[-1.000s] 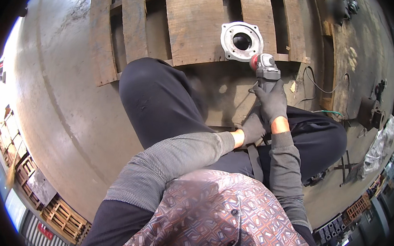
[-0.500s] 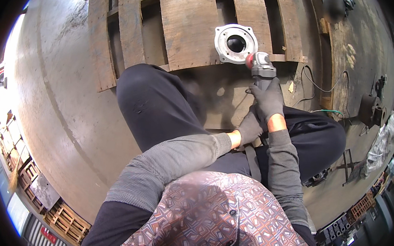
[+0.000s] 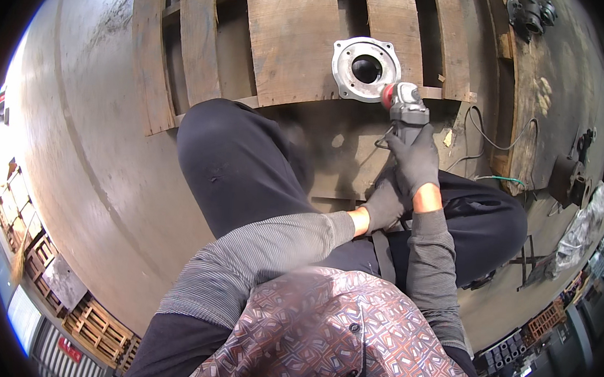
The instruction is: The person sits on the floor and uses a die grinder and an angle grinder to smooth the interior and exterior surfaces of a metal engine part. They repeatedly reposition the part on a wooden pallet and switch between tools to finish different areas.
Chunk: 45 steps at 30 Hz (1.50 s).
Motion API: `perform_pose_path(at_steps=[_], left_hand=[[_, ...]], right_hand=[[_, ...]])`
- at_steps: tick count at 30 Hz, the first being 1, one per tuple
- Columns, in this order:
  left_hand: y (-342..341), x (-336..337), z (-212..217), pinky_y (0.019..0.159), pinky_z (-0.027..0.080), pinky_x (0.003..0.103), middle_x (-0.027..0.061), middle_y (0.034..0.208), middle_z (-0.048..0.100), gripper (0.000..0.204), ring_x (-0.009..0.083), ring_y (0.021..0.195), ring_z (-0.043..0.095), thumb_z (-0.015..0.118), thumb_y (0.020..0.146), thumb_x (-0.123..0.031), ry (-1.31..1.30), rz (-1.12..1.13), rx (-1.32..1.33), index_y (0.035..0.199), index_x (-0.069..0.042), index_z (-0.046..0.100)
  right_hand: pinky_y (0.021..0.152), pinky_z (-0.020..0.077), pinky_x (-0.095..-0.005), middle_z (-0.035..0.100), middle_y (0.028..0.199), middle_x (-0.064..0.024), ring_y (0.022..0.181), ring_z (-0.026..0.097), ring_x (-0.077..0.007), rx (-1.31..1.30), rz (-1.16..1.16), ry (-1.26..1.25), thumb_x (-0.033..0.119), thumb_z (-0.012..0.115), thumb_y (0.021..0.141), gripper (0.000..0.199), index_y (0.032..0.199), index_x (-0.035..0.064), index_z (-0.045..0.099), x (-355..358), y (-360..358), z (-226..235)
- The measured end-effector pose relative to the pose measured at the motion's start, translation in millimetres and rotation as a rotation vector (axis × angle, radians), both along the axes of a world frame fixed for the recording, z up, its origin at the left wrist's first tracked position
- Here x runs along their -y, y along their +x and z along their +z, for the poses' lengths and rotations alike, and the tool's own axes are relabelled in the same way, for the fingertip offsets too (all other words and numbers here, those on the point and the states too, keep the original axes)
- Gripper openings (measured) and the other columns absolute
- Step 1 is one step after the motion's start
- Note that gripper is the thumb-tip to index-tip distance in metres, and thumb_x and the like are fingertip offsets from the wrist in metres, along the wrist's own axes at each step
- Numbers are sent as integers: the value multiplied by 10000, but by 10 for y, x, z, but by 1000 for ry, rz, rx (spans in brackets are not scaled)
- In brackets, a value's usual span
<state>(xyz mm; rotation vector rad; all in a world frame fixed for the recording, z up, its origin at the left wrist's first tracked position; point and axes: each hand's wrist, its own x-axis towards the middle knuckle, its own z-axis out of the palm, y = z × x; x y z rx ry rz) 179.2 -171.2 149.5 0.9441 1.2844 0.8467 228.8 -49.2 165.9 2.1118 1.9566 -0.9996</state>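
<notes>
Metalworking workshop or factory yard. Evidence: bare, stained concrete floor (image 3: 81,145); weathered wooden pallet (image 3: 291,41) carrying a round-bored silver cast-metal flange housing (image 3: 365,68); grey angle grinder with red disc (image 3: 404,106); dark cast machine parts (image 3: 569,180); stacked wooden pallets (image 3: 100,325) along the edge.

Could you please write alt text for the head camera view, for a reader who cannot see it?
Seen from above, a crouching person holds an angle grinder in both gloved hands, the right hand near its head and the left hand further back. Its red disc meets the edge of a round metal flange lying on a wooden pallet on a concrete floor.
</notes>
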Motion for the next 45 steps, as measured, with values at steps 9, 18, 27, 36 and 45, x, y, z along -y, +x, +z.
perform_pose_path(at_steps=[9,18,27,36,45], left_hand=[[74,-340,-233,1013,499,426,246,1347,566,725,320,1251,572,821,837,-270,66,98,81,1367,58,451],[-94,-754,-265,1018,428,464,256,1344,528,521,429,1245,504,664,919,-266,148,-106,-118,1343,-2,518],[7,-841,-325,1071,411,468,243,1348,573,566,415,1253,528,665,917,-258,144,120,32,1400,-12,504],[460,-61,-414,900,438,581,198,1243,641,398,409,1135,589,588,890,-165,510,219,-251,1251,-10,651],[-15,-752,-526,1072,409,450,283,1383,506,692,450,1247,483,756,842,-292,360,-111,-315,1399,12,482]], right_hand=[[1032,484,-511,615,1275,-352,1206,606,-499,54,-29,-58,442,812,829,766,1276,-70,458,-320,-40,37],[1024,492,-511,638,1265,-345,1210,617,-490,27,34,7,490,817,810,836,1302,-90,469,-761,-141,-52],[1020,498,-512,648,1245,-353,1176,632,-503,32,47,25,482,820,806,815,1287,-91,498,-892,-127,-82],[977,505,-529,649,1220,-353,1162,629,-513,28,-11,-29,482,817,820,782,1269,-58,471,-206,36,159],[1020,496,-517,636,1250,-358,1202,618,-492,40,20,-9,461,802,820,760,1259,-68,477,-822,-215,-24]])
